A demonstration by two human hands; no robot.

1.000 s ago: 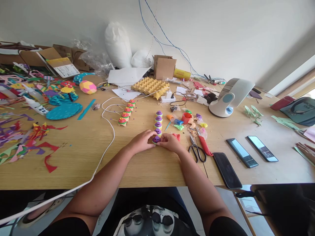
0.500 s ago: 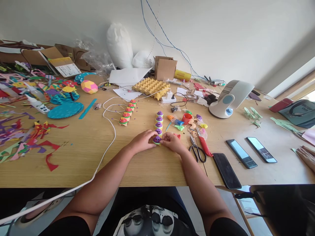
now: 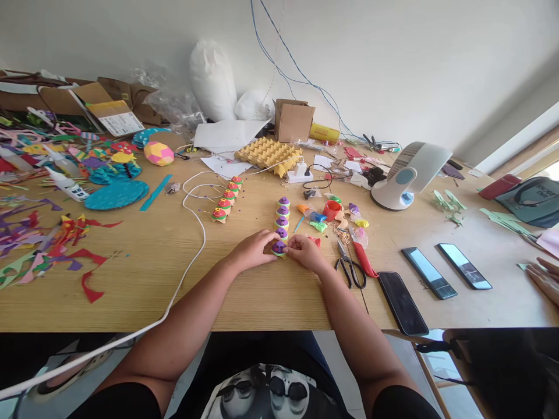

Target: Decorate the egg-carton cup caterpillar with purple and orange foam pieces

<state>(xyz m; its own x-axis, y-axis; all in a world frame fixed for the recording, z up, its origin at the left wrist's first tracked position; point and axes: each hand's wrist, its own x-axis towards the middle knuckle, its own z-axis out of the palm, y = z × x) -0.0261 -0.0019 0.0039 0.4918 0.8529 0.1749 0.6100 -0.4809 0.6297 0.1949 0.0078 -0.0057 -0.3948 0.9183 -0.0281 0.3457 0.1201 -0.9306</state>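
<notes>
A strip of egg-carton cups (image 3: 282,222) lies on the table before me, its bumps topped with purple clay and small dark dots over a yellow-green layer. At its near end, my left hand (image 3: 253,250) curves thumb and fingers around the left side of the closest bump. Pinched fingers of my right hand (image 3: 304,250) press against that bump from the right; any small piece between them is hidden. Farther left stands a similar strip with red and green clay tops (image 3: 224,203). Packets of coloured clay (image 3: 317,217) lie to the right of the purple strip.
Scissors (image 3: 350,272), a red-handled knife (image 3: 365,259) and a black phone (image 3: 402,302) lie right of my hands. A white fan (image 3: 408,174) stands behind them. A white cable (image 3: 192,262) crosses the left side. Another person's hand (image 3: 544,279) rests at the right edge.
Both my hands stay at the near bump with almost no movement. At the right edge, the other person's fingers have shifted slightly.
</notes>
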